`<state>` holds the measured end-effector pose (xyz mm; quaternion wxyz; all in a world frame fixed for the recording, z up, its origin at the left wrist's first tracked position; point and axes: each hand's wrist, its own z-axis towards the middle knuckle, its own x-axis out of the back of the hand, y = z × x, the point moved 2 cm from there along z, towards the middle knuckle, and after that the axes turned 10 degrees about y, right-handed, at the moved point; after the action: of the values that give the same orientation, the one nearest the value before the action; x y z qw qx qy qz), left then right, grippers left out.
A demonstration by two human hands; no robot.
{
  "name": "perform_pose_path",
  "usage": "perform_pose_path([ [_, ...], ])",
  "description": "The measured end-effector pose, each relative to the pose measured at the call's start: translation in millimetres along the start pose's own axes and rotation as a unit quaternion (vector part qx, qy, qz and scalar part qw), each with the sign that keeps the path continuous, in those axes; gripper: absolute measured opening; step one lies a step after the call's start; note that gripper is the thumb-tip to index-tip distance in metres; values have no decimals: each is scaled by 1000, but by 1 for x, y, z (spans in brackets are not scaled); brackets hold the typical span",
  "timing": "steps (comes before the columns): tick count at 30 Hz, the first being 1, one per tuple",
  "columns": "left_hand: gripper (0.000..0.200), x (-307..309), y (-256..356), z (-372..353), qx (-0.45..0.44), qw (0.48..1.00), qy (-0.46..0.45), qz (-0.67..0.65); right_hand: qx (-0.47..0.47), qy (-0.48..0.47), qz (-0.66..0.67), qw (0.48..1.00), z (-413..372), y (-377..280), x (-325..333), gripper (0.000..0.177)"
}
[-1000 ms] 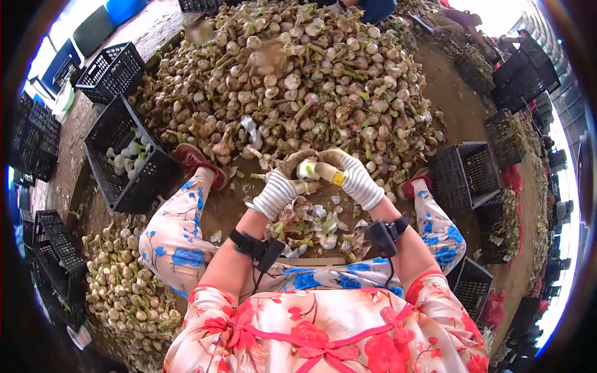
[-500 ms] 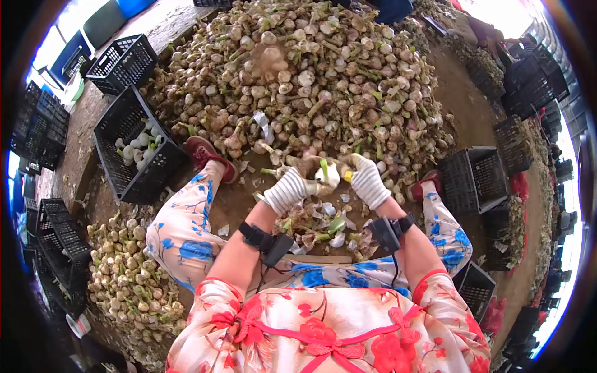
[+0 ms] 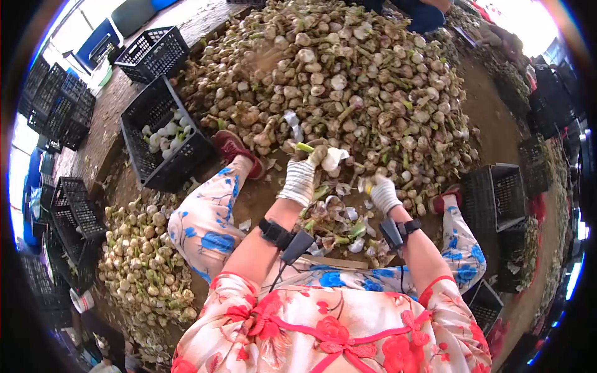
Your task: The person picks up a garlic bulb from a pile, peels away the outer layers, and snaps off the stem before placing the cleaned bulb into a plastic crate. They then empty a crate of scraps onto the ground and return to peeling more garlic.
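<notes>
My left hand, in a striped white glove with soiled fingertips, is closed round a garlic bulb with a green stem. White skin hangs at the bulb's right side. My right hand, gloved the same way, is apart from it on the right. Its fingers are curled round something small and yellow, perhaps a tool handle, mostly hidden. Below and between the hands lie peelings and cut stems. Just beyond them rises a large heap of garlic.
A black crate with white bulbs inside stands at the left, another crate behind it. Trimmed garlic is piled at lower left. An empty-looking crate stands at the right. Part of another person shows at the top.
My hands have moved apart: the left has gone up with the bulb, the right has drawn away from it. The whole view has shifted, with the scene now further right.
</notes>
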<state>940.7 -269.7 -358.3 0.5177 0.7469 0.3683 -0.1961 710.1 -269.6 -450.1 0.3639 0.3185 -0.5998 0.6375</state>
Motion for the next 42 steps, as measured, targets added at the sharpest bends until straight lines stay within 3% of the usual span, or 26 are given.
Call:
perform_pose_path([
  [1,21,0,0,1,19,1000,2,-21,-42,-90,68,993,-7,7,1,20],
  [2,22,2,-2,1,39,998,8,-43,46,-48,126,990,-10,22,-14,25],
  [6,21,-5,-6,-6,108,993,39,-21,-30,-86,303,948,-4,-76,44,27],
  [8,22,-3,-14,2,-50,996,5,72,-80,-67,459,882,-1,-107,56,27],
  [9,22,-4,-17,3,-91,993,-25,76,-71,-35,457,886,0,-116,53,24],
  [12,19,-1,-17,1,-67,994,-36,76,-33,42,455,889,6,-95,23,15],
  [14,19,-6,-4,-9,7,999,-44,5,-54,43,257,964,13,-62,6,12],
  [15,19,-3,-4,-4,4,999,-47,-3,-140,-16,270,952,9,-54,4,14],
  [17,19,4,-11,6,-11,998,-45,-35,-182,-31,401,897,-3,-62,23,15],
  [19,19,13,-14,4,53,998,18,-7,-212,-101,452,861,-8,-76,40,17],
  [20,19,17,-25,13,81,996,49,4,-161,-102,472,861,-8,-65,29,20],
  [21,18,9,-26,10,57,998,15,11,-132,-162,324,923,-10,-82,43,20],
  [22,22,4,-29,5,41,999,-26,15,-56,-161,288,943,-11,-95,54,29],
  [24,21,14,-38,16,58,997,-15,40,-20,-139,494,858,-11,-92,33,56],
  [25,18,16,-40,16,51,996,-18,70,-32,-131,479,868,-12,-97,38,65],
  [26,18,19,-38,16,33,994,-11,99,-54,-130,528,837,-13,-92,23,69],
  [27,20,14,-40,11,88,985,19,146,-86,-134,519,840,-17,-94,27,63],
  [28,17,7,-44,-2,23,986,-2,168,-105,-159,512,838,-20,-101,30,58],
  [30,7,33,-65,17,29,983,25,178,-132,-183,494,840,-25,-110,42,56],
  [31,13,35,-62,15,101,972,92,190,-164,-165,516,824,-27,-100,23,42],
  [32,9,12,-44,-4,95,977,99,164,-201,-202,500,818,-31,-98,36,31],
  [33,8,22,-47,5,92,977,143,131,-157,-182,476,846,-29,-78,17,27],
  [35,8,64,-66,35,116,972,197,56,-217,-187,492,822,-33,-54,-2,23],
  [36,8,80,-74,45,139,967,212,16,-187,-196,463,844,-32,-38,-14,22],
  [38,6,87,-65,42,153,955,254,11,-236,-233,429,840,-30,-18,-28,24],
  [42,7,118,-4,61,84,964,246,-50,-190,-246,338,888,-19,-18,-32,28],
])
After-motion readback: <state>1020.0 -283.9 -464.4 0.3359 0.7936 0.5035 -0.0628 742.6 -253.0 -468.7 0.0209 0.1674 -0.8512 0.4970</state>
